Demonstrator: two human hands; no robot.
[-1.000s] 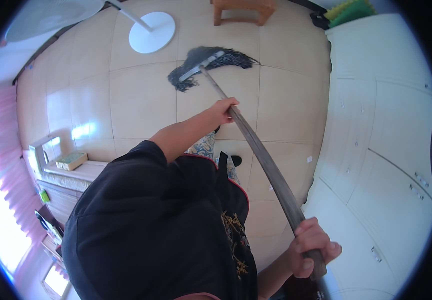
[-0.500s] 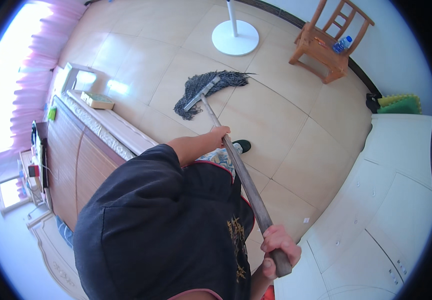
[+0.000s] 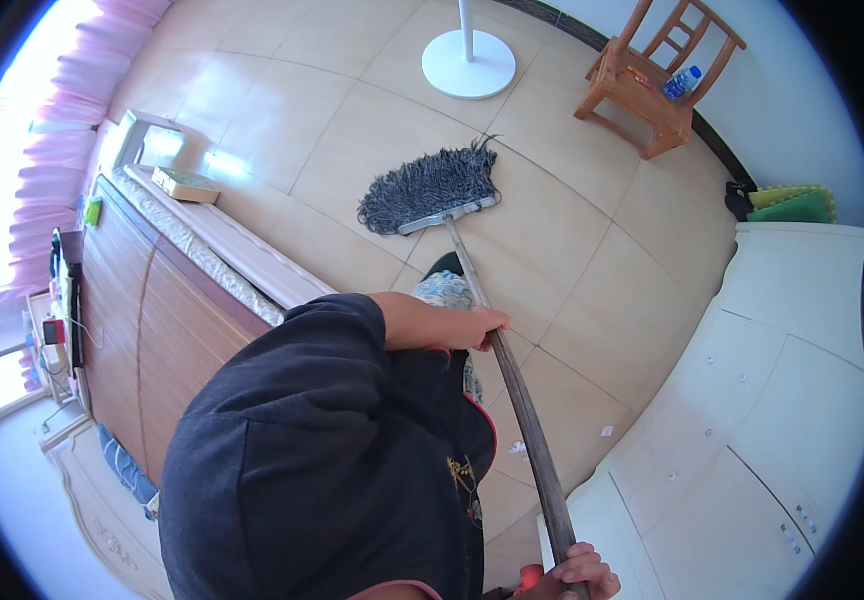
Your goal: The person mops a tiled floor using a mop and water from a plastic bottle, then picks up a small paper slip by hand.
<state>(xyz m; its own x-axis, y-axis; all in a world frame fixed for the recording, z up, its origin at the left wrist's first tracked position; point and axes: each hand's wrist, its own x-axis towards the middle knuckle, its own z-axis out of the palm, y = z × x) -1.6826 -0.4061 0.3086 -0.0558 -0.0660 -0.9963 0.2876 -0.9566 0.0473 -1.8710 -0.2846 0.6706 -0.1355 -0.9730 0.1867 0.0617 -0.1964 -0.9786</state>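
Note:
Both my hands grip the long wooden handle point(image 3: 528, 410) of a string mop. My left hand point(image 3: 491, 326), arm reaching out from the black sleeve, is closed around the handle partway down. Near its top end, at the lower edge of the view, my right hand point(image 3: 584, 573) wraps it. The mop's dark grey strings point(image 3: 432, 182) lie fanned out on the tiled floor point(image 3: 562, 250), beyond the pale clamp point(image 3: 447, 216) that holds them. My foot in a dark shoe point(image 3: 444, 264) is just short of the clamp.
A bed with a brown mat point(image 3: 182, 330) stands along the left, a box point(image 3: 186, 185) on its edge. Ahead is a round white stand base point(image 3: 469, 65). A wooden chair point(image 3: 637, 95) holds a bottle point(image 3: 681, 83). White cabinets point(image 3: 742, 390) line the right; white scraps point(image 3: 607, 431) lie nearby.
The mop head has swung round so its strings now spread away from me beyond the clamp. My left hand has moved right and nearer; my right hand has dropped lower.

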